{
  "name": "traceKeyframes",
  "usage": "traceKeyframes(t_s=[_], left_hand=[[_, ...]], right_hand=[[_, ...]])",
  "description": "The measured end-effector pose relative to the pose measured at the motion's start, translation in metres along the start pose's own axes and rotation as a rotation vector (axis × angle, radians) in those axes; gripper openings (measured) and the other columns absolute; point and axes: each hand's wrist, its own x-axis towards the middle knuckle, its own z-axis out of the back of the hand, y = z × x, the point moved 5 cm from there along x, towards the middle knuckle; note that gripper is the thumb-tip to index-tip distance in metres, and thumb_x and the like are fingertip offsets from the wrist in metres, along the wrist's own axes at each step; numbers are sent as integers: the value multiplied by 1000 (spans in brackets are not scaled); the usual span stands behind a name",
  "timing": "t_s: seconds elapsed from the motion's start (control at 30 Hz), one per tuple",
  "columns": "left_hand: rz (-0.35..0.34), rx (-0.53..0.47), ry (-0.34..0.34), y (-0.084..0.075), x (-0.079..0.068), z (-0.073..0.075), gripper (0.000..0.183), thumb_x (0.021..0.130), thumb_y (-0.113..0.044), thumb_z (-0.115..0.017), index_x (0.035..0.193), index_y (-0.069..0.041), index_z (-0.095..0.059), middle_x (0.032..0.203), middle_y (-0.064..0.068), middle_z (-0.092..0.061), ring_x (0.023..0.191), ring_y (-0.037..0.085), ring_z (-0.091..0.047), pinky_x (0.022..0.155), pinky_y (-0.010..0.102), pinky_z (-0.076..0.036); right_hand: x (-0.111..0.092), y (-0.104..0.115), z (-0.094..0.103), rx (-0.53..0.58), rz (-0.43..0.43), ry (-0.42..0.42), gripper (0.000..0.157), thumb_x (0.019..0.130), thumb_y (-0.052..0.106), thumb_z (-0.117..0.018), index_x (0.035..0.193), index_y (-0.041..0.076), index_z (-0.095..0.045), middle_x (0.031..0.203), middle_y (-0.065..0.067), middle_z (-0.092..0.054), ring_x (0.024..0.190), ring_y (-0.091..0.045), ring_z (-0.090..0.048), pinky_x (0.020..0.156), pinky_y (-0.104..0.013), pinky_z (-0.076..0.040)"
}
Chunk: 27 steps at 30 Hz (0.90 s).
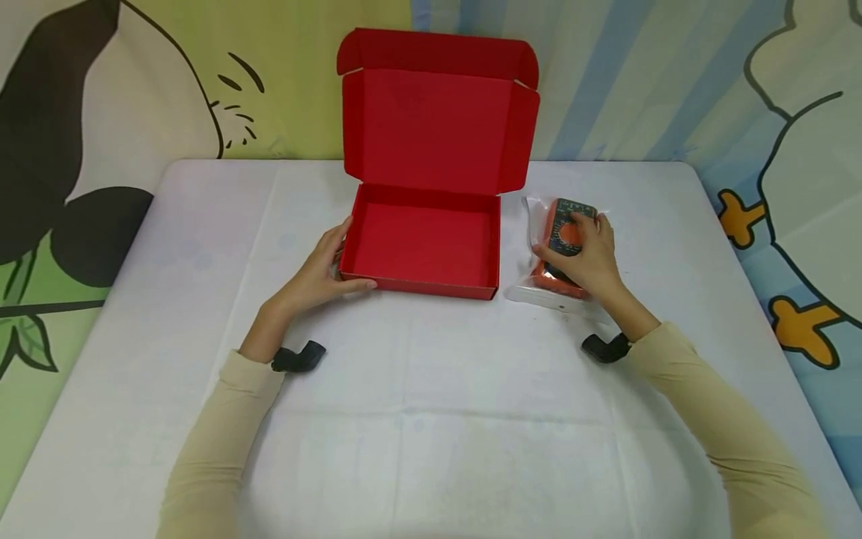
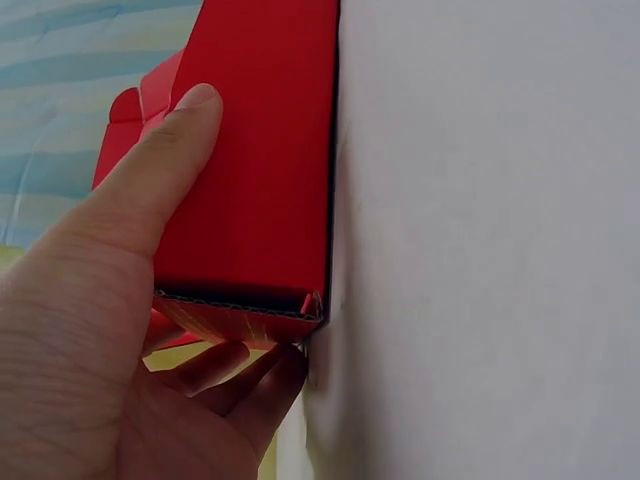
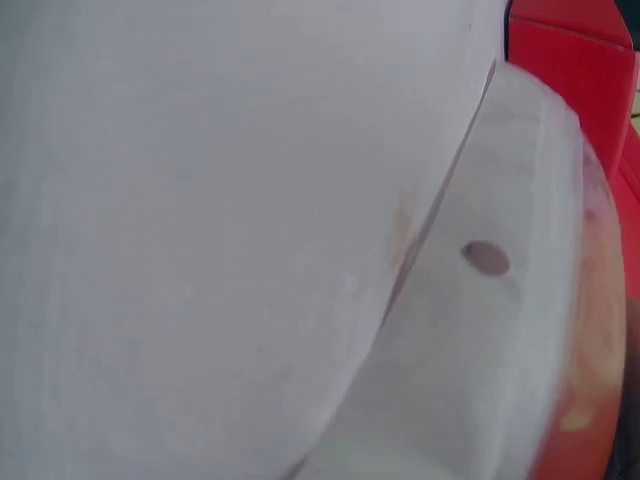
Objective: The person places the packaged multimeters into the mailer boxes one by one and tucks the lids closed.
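Observation:
An open red cardboard box (image 1: 431, 243) stands on the table, its lid (image 1: 436, 127) raised at the back. My left hand (image 1: 316, 273) grips the box's front left corner. In the left wrist view the thumb of that hand (image 2: 90, 270) lies on the front wall and the other fingers curl round the side. To the right of the box lies an orange and black multimeter (image 1: 564, 238) in a clear plastic bag (image 1: 548, 298). My right hand (image 1: 592, 258) grips it from above, thumb on its left side. The right wrist view shows the bag's flap (image 3: 440, 350) with a hole.
A white cloth covers the table (image 1: 431, 449). Behind it hangs a printed curtain (image 1: 606, 82) with cartoon figures. A black wrist camera (image 1: 299, 357) sits at the left cuff, and another black camera (image 1: 606, 348) at the right.

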Motion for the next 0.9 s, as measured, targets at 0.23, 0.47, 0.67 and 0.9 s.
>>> traceKeyframes(t_s=[0.23, 0.47, 0.67, 0.9], left_hand=[[-4, 0, -21, -1, -3, -1, 102, 76, -11, -76, 150, -11, -6, 148, 19, -18, 134, 35, -29, 107, 53, -31], [-20, 5, -25, 0, 0, -4, 102, 77, -14, -75, 151, -13, -4, 149, 19, -18, 134, 35, -27, 106, 56, -32], [-3, 2, -34, -3, -3, -5, 100, 77, -13, -75, 150, -12, -7, 149, 19, -18, 135, 33, -26, 106, 55, -32], [-54, -15, -49, -2, -3, -6, 102, 75, -10, -76, 151, -13, -7, 148, 20, -21, 135, 34, -25, 105, 56, -33]], right_hand=[[3, -3, 0, 5, -132, 105, 105, 78, 55, -64, 149, 14, 1, 146, -30, -12, 122, -43, -31, 101, -59, -36], [9, 4, 3, -86, -163, 93, 110, 75, 61, -64, 147, 5, -3, 137, -31, -23, 115, -44, -38, 95, -60, -41], [14, 6, 2, -140, -191, 91, 105, 76, 53, -66, 144, 0, -6, 134, -32, -27, 113, -45, -40, 96, -61, -39], [15, 5, 4, -112, -192, 123, 96, 81, 41, -64, 149, 4, -7, 144, -34, -14, 116, -47, -36, 98, -62, -37]])
